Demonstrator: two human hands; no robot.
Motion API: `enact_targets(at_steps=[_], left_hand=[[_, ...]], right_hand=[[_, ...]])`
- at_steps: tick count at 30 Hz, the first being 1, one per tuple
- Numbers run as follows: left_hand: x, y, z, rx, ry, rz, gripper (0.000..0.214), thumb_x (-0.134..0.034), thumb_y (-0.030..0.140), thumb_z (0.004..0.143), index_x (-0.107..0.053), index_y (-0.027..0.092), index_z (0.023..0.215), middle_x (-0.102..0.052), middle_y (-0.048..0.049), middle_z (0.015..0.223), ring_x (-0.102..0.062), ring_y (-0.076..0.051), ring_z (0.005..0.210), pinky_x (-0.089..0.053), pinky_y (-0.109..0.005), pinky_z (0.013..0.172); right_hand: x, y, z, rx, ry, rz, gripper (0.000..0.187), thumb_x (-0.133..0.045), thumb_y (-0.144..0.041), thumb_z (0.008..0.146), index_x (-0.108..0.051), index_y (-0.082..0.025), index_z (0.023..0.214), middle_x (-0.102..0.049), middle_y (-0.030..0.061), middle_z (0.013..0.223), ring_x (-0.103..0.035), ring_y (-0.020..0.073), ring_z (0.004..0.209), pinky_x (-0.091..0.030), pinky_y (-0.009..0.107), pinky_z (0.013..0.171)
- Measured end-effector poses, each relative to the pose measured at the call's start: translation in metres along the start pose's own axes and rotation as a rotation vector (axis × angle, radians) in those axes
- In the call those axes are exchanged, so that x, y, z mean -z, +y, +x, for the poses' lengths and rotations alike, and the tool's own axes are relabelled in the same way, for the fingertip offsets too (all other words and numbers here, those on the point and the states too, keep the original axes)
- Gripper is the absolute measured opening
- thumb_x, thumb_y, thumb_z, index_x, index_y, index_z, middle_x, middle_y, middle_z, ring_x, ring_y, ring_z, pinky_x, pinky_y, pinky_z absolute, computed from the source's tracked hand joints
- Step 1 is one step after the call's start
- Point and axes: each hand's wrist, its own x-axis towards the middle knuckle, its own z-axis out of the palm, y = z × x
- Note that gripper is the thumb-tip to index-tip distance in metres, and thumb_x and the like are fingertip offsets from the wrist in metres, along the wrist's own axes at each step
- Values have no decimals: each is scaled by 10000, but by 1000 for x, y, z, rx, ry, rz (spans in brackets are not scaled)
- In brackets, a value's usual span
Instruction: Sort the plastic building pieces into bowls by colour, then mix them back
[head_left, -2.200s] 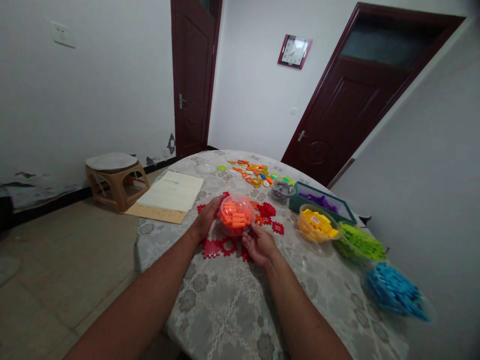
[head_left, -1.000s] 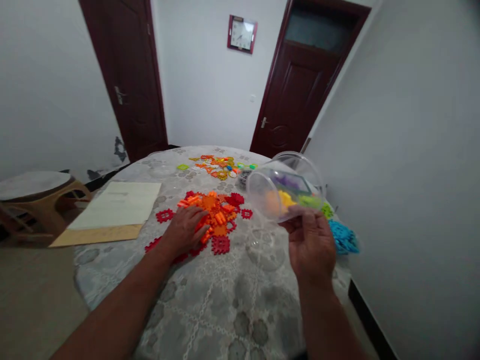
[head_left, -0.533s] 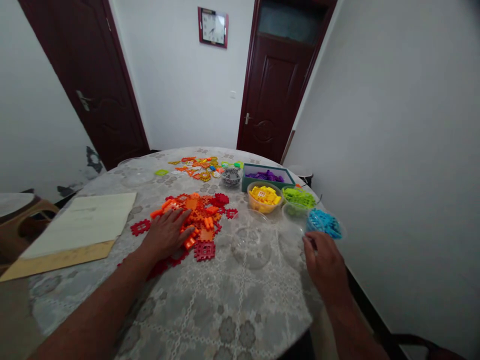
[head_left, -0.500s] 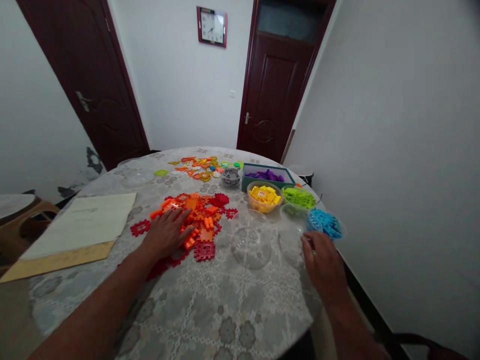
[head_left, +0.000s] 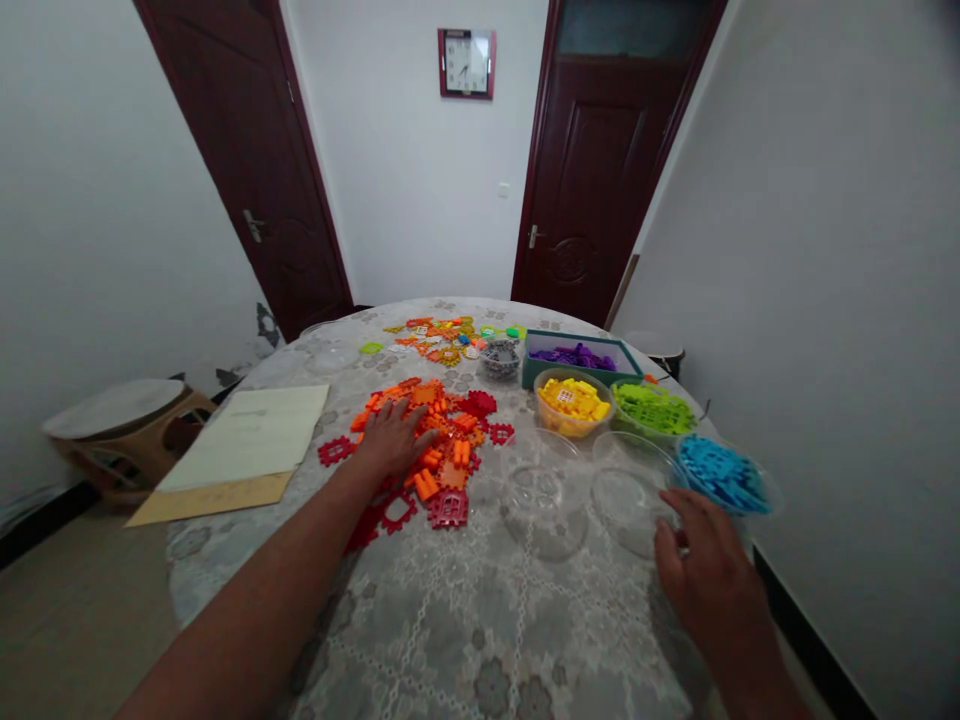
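My left hand (head_left: 392, 437) lies flat, fingers spread, on a heap of orange and red plastic building pieces (head_left: 442, 440) in the middle of the round table (head_left: 480, 620). At the table's right side, my right hand (head_left: 701, 565) rests with loosely curled fingers against the near rim of an empty clear plastic bowl (head_left: 628, 492). A second empty clear bowl (head_left: 544, 493) stands between the hands.
Bowls of yellow (head_left: 574, 402), green (head_left: 654, 408) and blue pieces (head_left: 721, 474) line the right side behind a teal box of purple pieces (head_left: 576, 357). A small grey-filled bowl (head_left: 501, 357) and mixed loose pieces (head_left: 442, 338) lie farther back. Papers (head_left: 244, 440) and a stool (head_left: 124, 425) are left.
The orange pieces went from the clear bowl onto the table. My right hand carried the empty bowl to the right, set it down and now rests at its rim. My left hand stays on the heap.
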Motion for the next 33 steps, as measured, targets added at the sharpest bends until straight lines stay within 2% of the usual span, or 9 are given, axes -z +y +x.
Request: enact_targets(at_steps=[3,5,9,13,16,20,24,29,33], left_hand=[[-1,-2,-2,25,4,128,716,-648,749,869,-700,263,1392,-482,-232,1638,-289,-527,1567,-114,-704,1241],[2,-4,-8,18,6,159,719,-645,763,870,-696,284,1403,-485,-217,1643,-294,-522,1570,-128,-697,1246],[13,-9,-23,22,0,184,708,-655,780,861,-695,325,1402,-507,-186,1640,-284,-519,1579,-119,-715,1247],[25,-4,-38,55,-11,227,717,-651,754,883,-678,310,1445,-483,-193,1661,-282,-533,1577,-89,-753,1238],[29,6,-49,78,-52,351,734,-577,733,942,-601,307,1540,-422,-171,1711,-294,-498,1585,-161,-731,1244],[29,15,-58,78,-110,478,721,-483,724,998,-530,335,1603,-408,-117,1729,-326,-442,1589,-261,-673,1250],[28,20,-57,77,-112,511,715,-463,710,1016,-538,308,1603,-422,-141,1719,-351,-453,1577,-291,-684,1241],[25,43,-51,-37,-62,497,635,-482,636,1045,-572,282,1563,-482,-136,1680,-385,-407,1565,-284,-661,1261],[19,64,-46,-195,-202,436,582,-487,618,1052,-567,354,1564,-513,-89,1666,-419,-390,1546,-318,-660,1245]], right_hand=[[13,-29,6,3,46,45,278,-518,-319,1027,-678,-235,1238,-726,154,1218,-704,331,1139,-567,514,1016],[17,-55,10,51,-17,166,242,-531,-289,1025,-681,-263,1213,-753,115,1168,-739,296,1065,-607,459,950],[9,-112,19,267,-363,433,281,-608,-256,1011,-676,-298,1281,-769,85,1228,-764,257,1060,-655,368,877],[-22,-167,32,468,-729,423,445,-724,-228,936,-657,-255,1376,-653,138,1481,-652,346,1320,-591,482,1081],[-52,-198,39,525,-865,376,411,-722,-276,956,-659,-211,1357,-610,169,1509,-567,387,1400,-534,551,1134],[-90,-216,36,489,-859,338,414,-668,-361,1012,-631,-206,1394,-569,161,1543,-505,365,1448,-459,558,1190],[-115,-211,21,409,-777,348,465,-612,-396,1049,-585,-227,1482,-462,143,1667,-395,350,1547,-320,572,1278],[-124,-206,11,336,-701,387,537,-618,-390,1038,-544,-223,1543,-448,132,1682,-350,316,1578,-225,533,1329],[-124,-208,12,317,-674,397,465,-634,-400,1029,-613,-215,1456,-515,141,1608,-372,313,1553,-217,532,1332]])
